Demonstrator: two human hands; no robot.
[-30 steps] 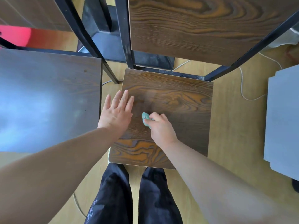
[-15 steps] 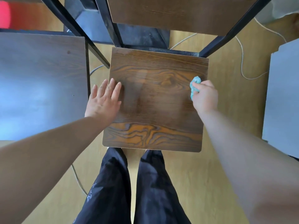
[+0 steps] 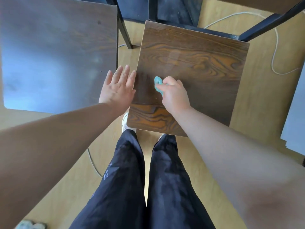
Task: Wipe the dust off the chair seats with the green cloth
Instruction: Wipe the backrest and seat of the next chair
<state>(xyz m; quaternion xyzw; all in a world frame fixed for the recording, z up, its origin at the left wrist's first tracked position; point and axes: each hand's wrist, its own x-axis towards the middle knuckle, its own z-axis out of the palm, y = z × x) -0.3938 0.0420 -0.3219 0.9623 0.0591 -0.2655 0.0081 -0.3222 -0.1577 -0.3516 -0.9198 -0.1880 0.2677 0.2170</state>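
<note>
A brown wood-grain chair seat lies below me on black metal legs. My right hand grips a bunched green cloth and holds it against the left half of the seat; most of the cloth is hidden under the fingers. My left hand lies flat with straight fingers at the seat's left edge, fingertips just over the rim. A second, darker seat with a bluish sheen stands to the left.
Black chair legs rise between the two seats. A white cable curls over the yellow floor at the right. A grey panel sits at the right edge. My dark trouser legs stand in front of the seat.
My right hand has swept the cloth from the seat's right edge back to its left half. The view has tilted down, and my left hand now sits slightly off the seat's edge.
</note>
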